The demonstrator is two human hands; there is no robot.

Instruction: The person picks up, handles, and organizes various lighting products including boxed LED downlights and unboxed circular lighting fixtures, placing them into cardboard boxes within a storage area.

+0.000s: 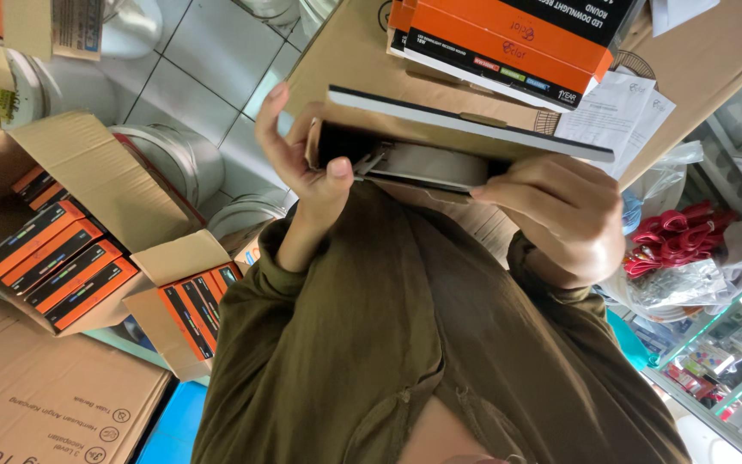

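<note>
Hands meet at frame centre on one flat box [465, 129], open along its near edge, with a round grey fixture [435, 165] showing in the gap. Our left hand [302, 163] sits at 9 o'clock of the box: thumb pressed on the dark inner face, fingers raised and loosely spread behind the end flap, so it grips the box end. Our right hand [560, 215] sits at 4 o'clock of the box, fingers curled under the lower panel, closed on it. We see olive sleeves [388, 344] running from both wrists down to 6 o'clock.

Surroundings:
- At 12 o'clock, a stack of orange boxes [508, 39] lies on a large carton [697, 77], with white papers [620, 112] just beside the stack.
- At 9 o'clock, an open carton [70, 155] holds rows of orange boxes on edge; a smaller open carton [178, 301] near 7 o'clock holds more.
- At 10 o'clock, white tiled floor [199, 77] and round metal items [173, 159] show behind the cartons.
- At 3 o'clock, red cords [672, 232] in clear bags lie near a glass case [732, 369].
</note>
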